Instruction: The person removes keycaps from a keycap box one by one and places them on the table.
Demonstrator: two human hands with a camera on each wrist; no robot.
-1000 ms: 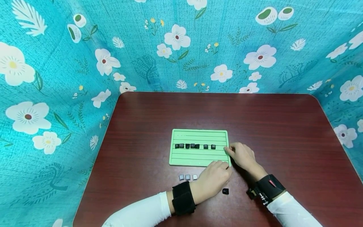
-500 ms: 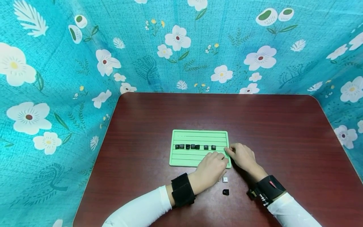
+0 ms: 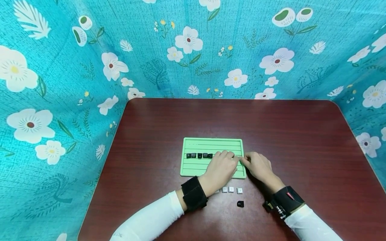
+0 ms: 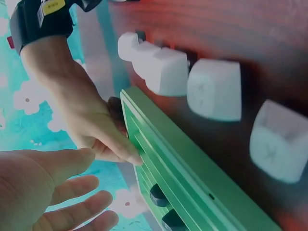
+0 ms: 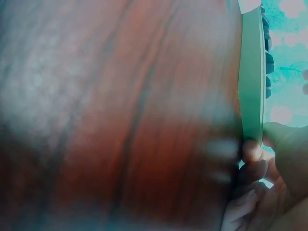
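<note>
The left hand (image 3: 219, 169) is reaching over the right half of the green board (image 3: 196, 167), covering part of its middle and near edge. Its thumb and fingers are standing loosely apart in the left wrist view, with nothing showing between them; whether the fingertips are touching the board cannot be told. The right hand (image 3: 258, 166) is pinching the board's right edge, thumb on top and a finger underneath. The board is thus lying flat beneath the left hand and just left of the right hand.

Five dark keycaps (image 3: 200, 156) are showing in a row across the board's middle, to the left of the left hand's fingers; the hand is hiding the rest of that strip. On the near side of the board, pale keycaps (image 3: 231, 189) are sitting in a line on the table (image 3: 156, 134), the leftmost one in the head view being partly hidden by the left hand. Nearer still, below the right end of that line, a single black keycap (image 3: 240, 204) is lying alone. Black bands (image 3: 194, 194) are wrapping both wrists, white sleeves (image 3: 150, 217) are covering the forearms, and a blue flowered cloth (image 3: 211, 80) is hanging beyond the table.
</note>
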